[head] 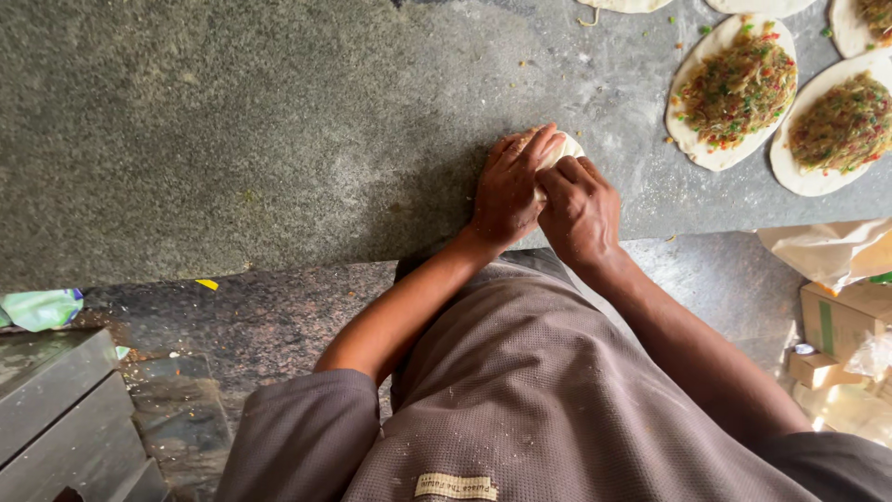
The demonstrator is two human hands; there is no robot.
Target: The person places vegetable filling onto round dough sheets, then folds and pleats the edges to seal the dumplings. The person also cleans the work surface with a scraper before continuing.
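Observation:
My left hand [506, 191] and my right hand [581, 209] are pressed together over a small white lump of dough [561, 149] on the grey stone counter [279, 139], near its front edge. Both hands cover most of the dough, so only its far edge shows between the fingers. The fingers of both hands curl down onto it. To the right lie flat oval dough sheets [715, 153], [804, 177] topped with a chopped brown, green and red filling.
More dough sheets [850, 28] lie at the counter's top right edge. Cardboard boxes [836, 321] and plastic bags [827, 246] sit low on the right. A metal box [56, 409] stands at the lower left, with a crumpled green wrapper [42, 307] above it.

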